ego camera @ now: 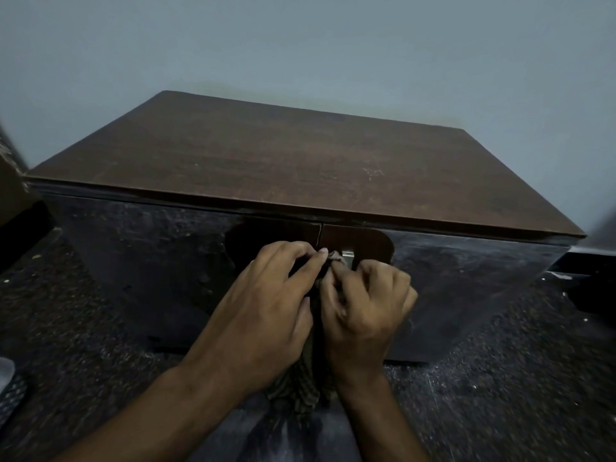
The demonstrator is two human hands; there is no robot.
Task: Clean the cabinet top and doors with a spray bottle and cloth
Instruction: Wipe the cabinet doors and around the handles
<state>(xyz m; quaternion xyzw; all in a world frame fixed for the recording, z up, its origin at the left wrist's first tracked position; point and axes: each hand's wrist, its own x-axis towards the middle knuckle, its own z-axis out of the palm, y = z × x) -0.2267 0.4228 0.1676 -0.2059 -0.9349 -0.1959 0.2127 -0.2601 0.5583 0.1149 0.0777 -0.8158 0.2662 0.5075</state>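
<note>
A low dark cabinet stands against the wall, with a brown wooden top [283,155] and two glossy dark doors [150,261] that meet at the middle. A small metal handle [347,256] sits on the right door by the seam. My left hand [266,305] and my right hand [363,308] are together at the seam, both pinching a striped dark cloth [300,388]. The cloth's tip is bunched against the handle and the rest hangs down between my wrists. No spray bottle is in view.
The floor [500,378] is dark and speckled. A brown box edge [13,195] stands at the left, and a pale object [6,371] lies at the lower left. A dark object [593,281] sits on the floor at the right. The grey wall [300,45] is behind.
</note>
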